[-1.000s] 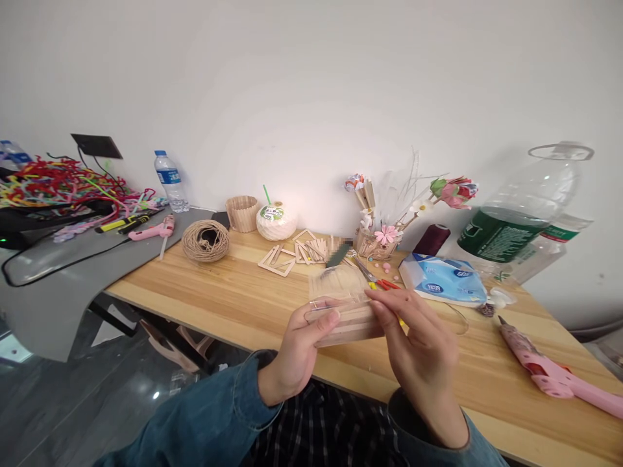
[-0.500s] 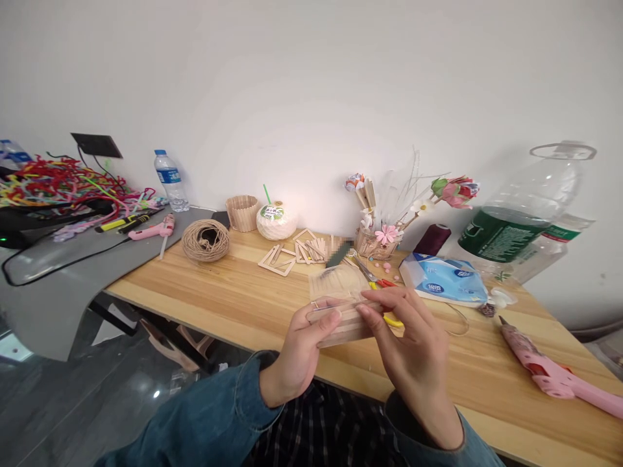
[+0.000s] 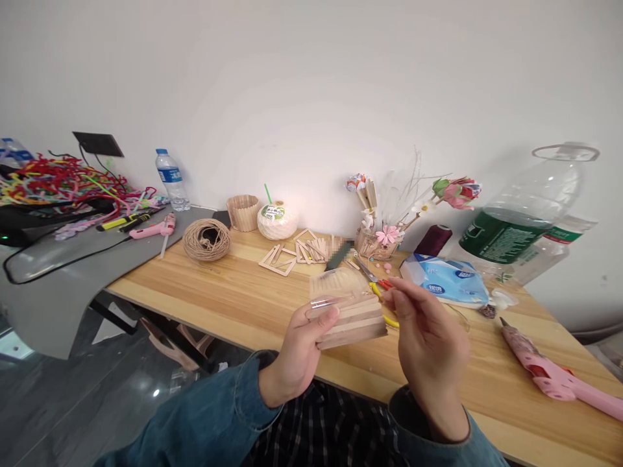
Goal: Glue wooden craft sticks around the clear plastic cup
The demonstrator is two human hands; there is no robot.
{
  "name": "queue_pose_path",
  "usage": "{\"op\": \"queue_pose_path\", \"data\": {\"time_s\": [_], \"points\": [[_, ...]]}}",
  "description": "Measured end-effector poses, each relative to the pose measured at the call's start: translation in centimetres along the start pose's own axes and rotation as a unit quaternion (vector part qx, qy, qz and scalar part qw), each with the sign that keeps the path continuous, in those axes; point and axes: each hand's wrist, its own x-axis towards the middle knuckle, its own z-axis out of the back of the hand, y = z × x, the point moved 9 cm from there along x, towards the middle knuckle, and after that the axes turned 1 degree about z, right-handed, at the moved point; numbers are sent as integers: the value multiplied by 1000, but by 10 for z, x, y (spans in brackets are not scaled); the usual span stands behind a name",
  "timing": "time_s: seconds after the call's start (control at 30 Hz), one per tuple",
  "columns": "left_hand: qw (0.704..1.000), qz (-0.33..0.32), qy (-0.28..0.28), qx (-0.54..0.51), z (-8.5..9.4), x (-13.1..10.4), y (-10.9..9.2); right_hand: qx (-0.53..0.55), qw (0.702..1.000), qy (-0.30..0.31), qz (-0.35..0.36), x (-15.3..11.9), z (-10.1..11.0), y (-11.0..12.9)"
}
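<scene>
My left hand [image 3: 299, 347] is closed around a clear container partly covered with popsicle sticks [image 3: 353, 324], held on its side above the front of the table. Flat pale sticks lie side by side along it, and a clear plastic edge shows at its upper left. My right hand [image 3: 431, 344] is a little to the right, apart from it, with thumb and forefinger pinched together. Whatever that pinch holds, if anything, is too small to make out. Just beyond the hands lie scissors [image 3: 367, 269] with orange-red and yellow handles, and a clear plastic piece [image 3: 324, 282].
Behind are loose popsicle sticks [image 3: 311, 250], a twine ball [image 3: 207, 240], a stick-covered cup [image 3: 243, 213] and a decorated flower holder [image 3: 377, 243]. To the right are a tissue pack [image 3: 445, 280], a large bottle [image 3: 516, 227] and a pink glue gun [image 3: 549, 376].
My right hand has come off the stick-covered container and moved right, its fingers closing into a pinch. My left hand keeps its hold, and more of the sticks now show.
</scene>
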Motion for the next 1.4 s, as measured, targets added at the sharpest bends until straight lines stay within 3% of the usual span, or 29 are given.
{"op": "queue_pose_path", "data": {"time_s": [0.1,0.23,0.43,0.57,0.8,1.0,1.2,1.4], "points": [[1000,0,13,-8,-3,-2,-2,-4,999,-23,28,1,7,-1],[999,3,33,-12,-9,-1,-4,-9,998,8,59,6,10,2],[999,13,30,-22,-9,1,-4,-59,997,27,30,8,15,-6],[998,1,51,-23,-13,0,-5,-85,993,29,71,4,18,8],[998,-8,28,-49,-13,1,-3,-82,968,88,218,-17,-10,51],[997,-25,43,-59,-17,-3,-2,-126,952,114,255,-26,-24,57],[992,-52,111,-6,-21,-3,-1,-179,926,146,298,-30,-32,62],[994,-24,102,2,-18,-2,4,-195,921,153,301,-27,-37,63]]}}
